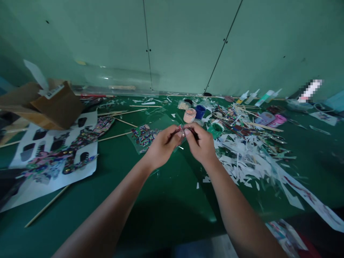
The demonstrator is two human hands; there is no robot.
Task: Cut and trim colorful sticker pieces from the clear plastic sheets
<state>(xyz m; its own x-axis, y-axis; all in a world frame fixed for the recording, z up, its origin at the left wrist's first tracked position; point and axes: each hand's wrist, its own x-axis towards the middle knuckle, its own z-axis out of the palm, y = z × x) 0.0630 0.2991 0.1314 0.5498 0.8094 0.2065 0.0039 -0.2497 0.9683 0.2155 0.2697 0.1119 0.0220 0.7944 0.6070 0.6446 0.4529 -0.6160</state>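
Observation:
My left hand and my right hand meet over the middle of the green table, thumbs and fingers pinched together. Between the fingertips is a tiny reddish and pale piece, too small and too covered to name. Beside my left hand lies a clear plastic bag with small colourful cut-outs. Just beyond the hands stand an open jar of peach paint and a jar of blue paint. Close to my right hand is a jar of green paint.
White paper scraps are heaped at the right, with scissors and brushes behind them. Glue bottles lean at the back right. On the left, a cardboard box stands on a printed sheet. Several wooden sticks lie about.

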